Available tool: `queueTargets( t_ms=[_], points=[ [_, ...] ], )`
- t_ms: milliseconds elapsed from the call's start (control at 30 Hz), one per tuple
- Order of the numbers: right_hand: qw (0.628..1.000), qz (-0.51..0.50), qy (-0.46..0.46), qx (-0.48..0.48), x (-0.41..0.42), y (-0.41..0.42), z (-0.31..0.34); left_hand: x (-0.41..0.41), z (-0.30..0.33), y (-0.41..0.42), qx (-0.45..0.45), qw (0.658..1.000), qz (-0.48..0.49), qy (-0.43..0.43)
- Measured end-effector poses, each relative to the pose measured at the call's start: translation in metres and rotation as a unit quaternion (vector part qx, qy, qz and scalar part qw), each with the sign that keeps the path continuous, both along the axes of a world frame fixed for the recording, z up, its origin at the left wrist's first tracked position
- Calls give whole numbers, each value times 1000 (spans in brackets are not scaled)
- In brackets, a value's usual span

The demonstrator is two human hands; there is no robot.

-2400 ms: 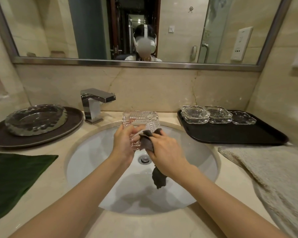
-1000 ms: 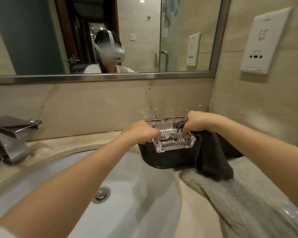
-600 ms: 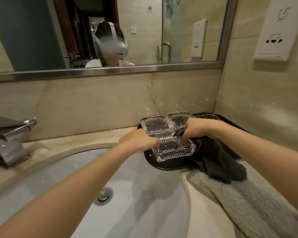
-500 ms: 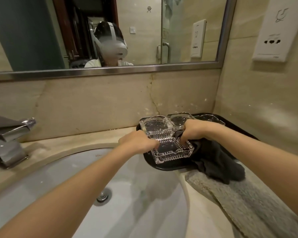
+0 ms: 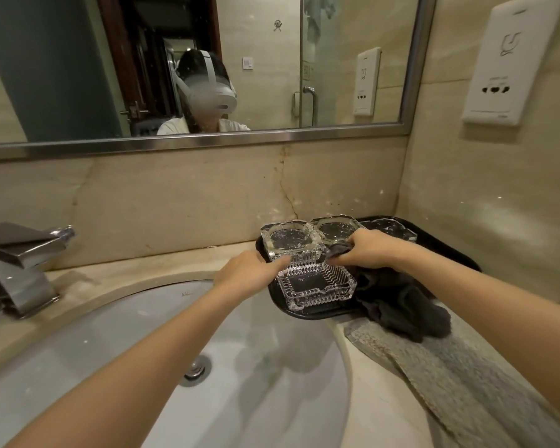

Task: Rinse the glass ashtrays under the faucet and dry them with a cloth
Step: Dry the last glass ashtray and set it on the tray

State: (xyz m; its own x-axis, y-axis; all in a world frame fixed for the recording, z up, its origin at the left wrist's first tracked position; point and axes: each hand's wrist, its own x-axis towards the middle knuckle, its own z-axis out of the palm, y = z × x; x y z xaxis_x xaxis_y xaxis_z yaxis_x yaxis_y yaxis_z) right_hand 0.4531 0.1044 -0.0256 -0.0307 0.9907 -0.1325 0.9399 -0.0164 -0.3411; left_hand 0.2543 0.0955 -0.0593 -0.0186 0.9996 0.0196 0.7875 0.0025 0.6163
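Behind the ribbed ashtray (image 5: 317, 286) both hands grip, 3 ashtrays (image 5: 288, 237) crowd the black tray (image 5: 466, 263)

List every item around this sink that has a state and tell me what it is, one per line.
Ribbed square glass ashtray: upright on the black tray, touched by both hands.
Three clear glass ashtrays at the back: upright in a row.
Dark grey cloth: bunched, gripped by the right hand.
Left hand: fingers on the ashtray's edge.
Chrome faucet: no water running.
White sink basin: drain open.
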Motion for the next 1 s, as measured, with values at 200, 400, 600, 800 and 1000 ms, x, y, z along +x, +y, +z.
queueTargets(
  t_ms=[200,400,600,800,1000],
  points=[
    [993,-28,43,102,1,-23,32,-4,9,-13,94,986,-46,-127],
    [919,-47,314,233,-2,-54,66,24,38,-56,41,941,-221,-254],
    [739,-59,641,197,-17,-102,100,64,58,-89,54,910,-257,-320],
    [816,-67,535,209,6,-140,91,65,65,-97,80,910,-198,-356],
    [881,-92,444,134,34,-169,65,58,75,-117,-25,911,-241,-334]
  ],
)
